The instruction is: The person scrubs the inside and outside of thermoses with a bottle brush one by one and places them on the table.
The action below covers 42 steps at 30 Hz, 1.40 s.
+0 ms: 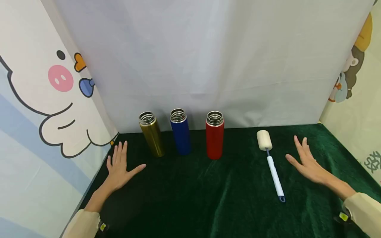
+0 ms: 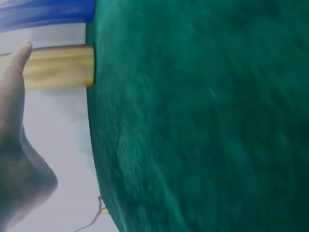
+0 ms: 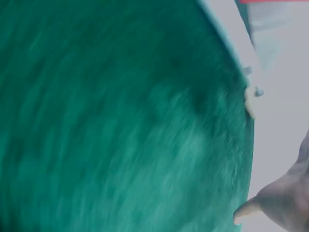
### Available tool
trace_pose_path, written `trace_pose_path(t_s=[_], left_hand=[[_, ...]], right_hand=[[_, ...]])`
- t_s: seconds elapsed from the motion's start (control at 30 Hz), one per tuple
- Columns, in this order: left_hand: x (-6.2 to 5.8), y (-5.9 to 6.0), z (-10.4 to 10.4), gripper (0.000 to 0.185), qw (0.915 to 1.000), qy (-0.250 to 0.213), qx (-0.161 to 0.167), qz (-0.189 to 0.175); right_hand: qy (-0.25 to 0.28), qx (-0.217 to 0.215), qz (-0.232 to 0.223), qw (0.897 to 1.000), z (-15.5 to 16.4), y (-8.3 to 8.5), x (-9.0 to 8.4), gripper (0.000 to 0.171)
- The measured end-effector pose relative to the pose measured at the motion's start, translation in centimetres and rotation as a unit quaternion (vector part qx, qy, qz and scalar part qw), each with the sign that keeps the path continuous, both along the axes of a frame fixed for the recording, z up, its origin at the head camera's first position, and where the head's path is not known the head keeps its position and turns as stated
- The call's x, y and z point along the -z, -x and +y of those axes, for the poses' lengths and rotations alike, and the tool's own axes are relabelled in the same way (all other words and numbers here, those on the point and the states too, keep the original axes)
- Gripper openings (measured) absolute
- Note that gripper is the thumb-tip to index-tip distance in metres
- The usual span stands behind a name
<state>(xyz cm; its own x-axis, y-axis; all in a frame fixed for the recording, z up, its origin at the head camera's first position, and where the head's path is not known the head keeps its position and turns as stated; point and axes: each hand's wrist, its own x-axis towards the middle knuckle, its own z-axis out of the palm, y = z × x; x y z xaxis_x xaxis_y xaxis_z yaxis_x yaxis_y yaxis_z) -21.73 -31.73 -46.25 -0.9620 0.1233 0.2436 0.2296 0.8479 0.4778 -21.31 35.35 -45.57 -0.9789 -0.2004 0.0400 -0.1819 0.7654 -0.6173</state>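
Note:
Three lidless bottles stand in a row at the back of the table: a gold bottle (image 1: 152,137), a blue bottle (image 1: 181,135) and a red bottle (image 1: 214,138). My left hand (image 1: 117,170), fingers straight and thumb spread, is left of the gold bottle and holds nothing. Right of the red bottle lies a sponge bottle brush (image 1: 274,172), its white sponge head toward the back and its handle toward me. To the right of the brush is my right hand (image 1: 308,165), fingers spread, nothing in it. In the left wrist view the gold bottle (image 2: 60,67) shows behind the thumb.
Dark green velvet cloth (image 1: 184,198) covers the table. A pale curtain (image 1: 208,59) hangs right behind the bottles. Printed cartoon panels flank the table, a pig panel (image 1: 38,109) on the left and another panel (image 1: 357,109) on the right.

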Motion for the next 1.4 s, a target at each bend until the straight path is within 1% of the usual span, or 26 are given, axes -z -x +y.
trace_pose_path(t_s=[0.07,0.13,0.2,0.3,0.37,0.43,0.6,0.7,0.8,1.0,1.23,1.4], left_hand=[[-0.1,0.4,0.4,0.116,0.9987,-0.048,0.006,-0.017],[-0.3,0.8,0.7,0.115,0.9949,-0.093,0.010,-0.036],[-0.4,1.2,1.1,0.114,0.9898,-0.133,0.016,-0.049],[-0.7,1.8,1.8,0.112,0.9813,-0.182,0.025,-0.058],[-0.8,2.3,2.2,0.109,0.9766,-0.205,0.034,-0.056],[-0.9,2.8,2.8,0.106,0.9720,-0.225,0.040,-0.055],[-1.0,4.0,4.5,0.100,0.9598,-0.270,0.046,-0.063],[-1.1,4.6,5.2,0.100,0.9549,-0.287,0.041,-0.064],[-1.0,5.1,5.7,0.100,0.9525,-0.297,0.037,-0.057],[-1.1,6.0,6.3,0.096,0.9466,-0.317,0.040,-0.046],[-0.9,6.7,6.8,0.091,0.9474,-0.316,0.026,-0.047],[-0.8,7.3,7.0,0.086,0.9496,-0.311,0.019,-0.038]], right_hand=[[0.056,-0.013,-0.029,0.998,-0.3,0.2,-0.2,0.079],[0.102,-0.026,-0.057,0.993,-0.6,0.3,-0.4,0.077],[0.133,-0.032,-0.082,0.987,-0.9,0.3,-0.5,0.076],[0.172,-0.038,-0.117,0.977,-1.4,0.2,-0.6,0.074],[0.183,-0.037,-0.129,0.974,-1.7,0.2,-0.6,0.074],[0.187,-0.035,-0.130,0.973,-2.1,0.2,-0.5,0.073],[0.167,-0.003,-0.116,0.979,-2.8,0.0,-0.1,0.067],[0.166,0.012,-0.126,0.978,-3.3,0.0,0.2,0.064],[0.157,0.017,-0.139,0.978,-3.6,0.2,0.5,0.065],[0.138,0.020,-0.145,0.980,-4.1,0.3,0.6,0.067],[0.118,0.013,-0.160,0.980,-4.6,0.4,0.4,0.067],[0.113,0.024,-0.167,0.979,-4.8,0.6,0.2,0.064]])
